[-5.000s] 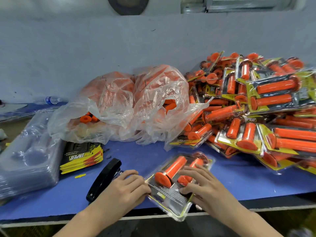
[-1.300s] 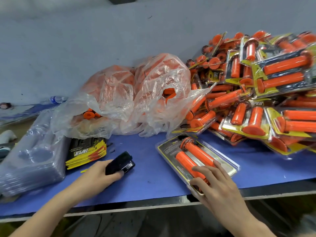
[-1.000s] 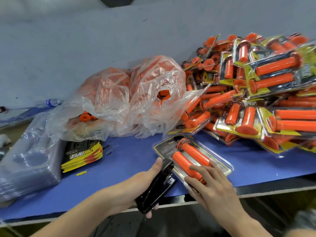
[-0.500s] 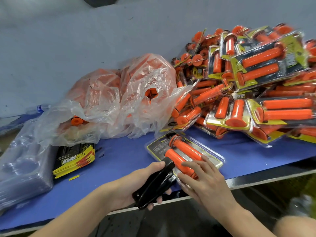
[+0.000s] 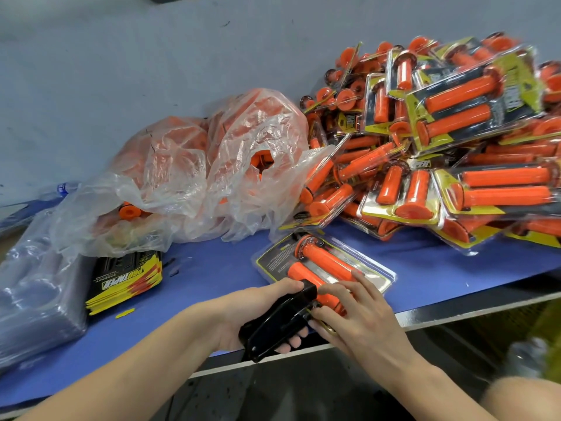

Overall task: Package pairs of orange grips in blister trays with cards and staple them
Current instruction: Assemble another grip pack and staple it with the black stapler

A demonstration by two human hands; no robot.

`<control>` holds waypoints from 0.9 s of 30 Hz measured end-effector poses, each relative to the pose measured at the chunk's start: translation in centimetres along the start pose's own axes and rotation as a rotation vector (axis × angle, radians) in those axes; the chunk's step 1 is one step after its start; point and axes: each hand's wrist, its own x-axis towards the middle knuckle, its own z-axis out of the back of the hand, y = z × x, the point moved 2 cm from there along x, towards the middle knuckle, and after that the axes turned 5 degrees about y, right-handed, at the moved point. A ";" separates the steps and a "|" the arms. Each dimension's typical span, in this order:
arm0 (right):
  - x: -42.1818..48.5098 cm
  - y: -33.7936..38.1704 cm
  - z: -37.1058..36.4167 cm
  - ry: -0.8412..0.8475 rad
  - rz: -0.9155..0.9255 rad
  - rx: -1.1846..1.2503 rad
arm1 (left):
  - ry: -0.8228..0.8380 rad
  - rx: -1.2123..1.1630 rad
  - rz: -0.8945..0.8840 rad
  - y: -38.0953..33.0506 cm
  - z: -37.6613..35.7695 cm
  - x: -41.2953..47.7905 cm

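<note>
A clear blister pack (image 5: 321,262) holding two orange grips over a dark card lies flat near the front edge of the blue table (image 5: 212,268). My left hand (image 5: 261,311) grips a black stapler (image 5: 279,323), whose jaws sit over the pack's near corner. My right hand (image 5: 352,311) rests on the near end of the pack, its fingers spread over the grips and pressing down. The corner under the stapler is hidden.
A clear plastic bag (image 5: 200,177) of loose orange grips lies at the centre back. Finished packs (image 5: 449,153) are heaped at the right. A stack of yellow-black cards (image 5: 127,278) and a stack of empty clear trays (image 5: 33,296) sit at the left.
My left hand picked the stapler up from the table and brought it right to the pack's near corner. My right hand turned the pack flat and holds it down.
</note>
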 end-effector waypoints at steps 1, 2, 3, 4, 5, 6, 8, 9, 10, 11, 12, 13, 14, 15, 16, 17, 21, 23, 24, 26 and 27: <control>0.1 0.0 0.1 -0.014 -0.001 0.013 | -0.012 0.009 0.016 -0.2 0.0 0.0; 0.1 0.0 0.1 -0.028 -0.001 0.026 | -0.023 0.017 0.034 -0.4 0.0 0.1; 0.1 0.0 0.2 -0.034 0.000 0.033 | -0.026 0.023 0.054 -0.6 0.0 0.1; 0.1 0.1 0.2 -0.034 0.000 0.034 | -0.024 0.036 0.073 -0.8 0.0 0.1; 0.1 0.1 0.3 -0.029 0.001 0.034 | -0.021 0.056 0.084 -1.0 -0.1 0.1; 0.1 0.0 0.3 -0.022 0.001 0.029 | -0.021 0.080 0.089 -1.2 -0.1 0.2; -0.1 0.0 0.2 0.001 -0.001 0.012 | -0.019 0.096 0.081 -1.2 -0.3 0.2; -0.2 0.1 0.3 0.007 -0.002 0.003 | -0.008 0.093 0.065 -1.2 -0.3 0.1; -0.2 0.1 0.3 0.010 -0.007 -0.002 | 0.008 0.079 0.049 -1.2 -0.2 -0.1; -0.1 0.2 0.4 0.013 -0.013 -0.012 | 0.028 0.058 0.038 -1.1 0.1 -0.5; 0.0 0.4 0.5 0.014 -0.023 -0.022 | 0.044 0.037 0.031 -0.9 0.5 -1.0; 0.1 0.4 0.7 0.022 -0.041 -0.028 | 0.044 0.019 0.024 -0.5 1.1 -1.6; 0.3 0.6 0.9 0.037 -0.071 -0.030 | 0.022 0.003 0.013 0.0 2.0 -2.3; 0.6 0.8 1.2 0.064 -0.105 -0.036 | -0.016 -0.022 -0.002 0.5 2.8 -3.1; 0.9 1.4 1.5 0.092 -0.138 -0.042 | -0.058 -0.058 -0.026 1.2 3.7 -3.9; 1.4 2.2 1.7 0.131 -0.181 -0.041 | -0.102 -0.099 -0.056 1.9 4.5 -4.8; 3.8 7.9 1.6 0.392 -0.407 0.168 | -0.310 -0.288 -0.152 4.2 7.1 -7.6; 5.9 11.7 1.7 0.444 -0.449 0.527 | -0.386 -0.396 -0.201 5.5 8.0 -8.6; 7.2 13.0 2.0 0.418 -0.471 0.733 | -0.418 -0.447 -0.229 6.1 8.3 -9.0; 9.2 12.8 3.2 0.245 -0.408 0.920 | -0.489 -0.523 -0.296 7.2 8.6 -9.7; 10.0 11.4 4.1 0.163 -0.356 0.885 | -0.531 -0.552 -0.311 7.9 8.7 -10.0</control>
